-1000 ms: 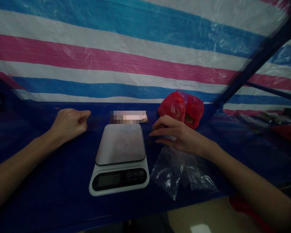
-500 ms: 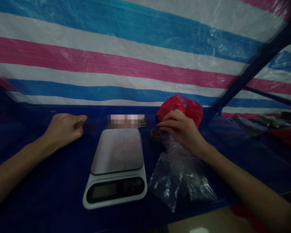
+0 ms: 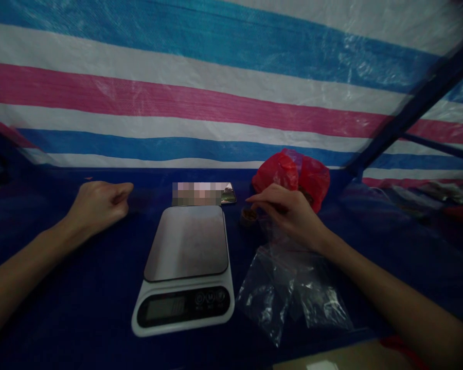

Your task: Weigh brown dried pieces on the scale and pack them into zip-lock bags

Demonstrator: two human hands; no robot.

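Striped tarpaulin of blue, white and pink woven plastic is stretched behind the work area, braced by a dark blue frame pole, and a tabletop covered in dark blue sheeting is laid out below it. A white digital kitchen scale with a flat steel platform is set centrally, its black display panel turned toward the person, apparently for reading from the working position; the digits are too dim to be read. The left hand is rested on the tabletop beside the scale, loosely curled, with nothing held. The right hand is partly closed, and whether anything is pinched between its fingers cannot be determined. A small round brown container is located just beside its fingertips, between the scale and a crumpled red plastic bag. Clear plastic bags are laid flat beneath the right wrist, within easy reach of that hand.
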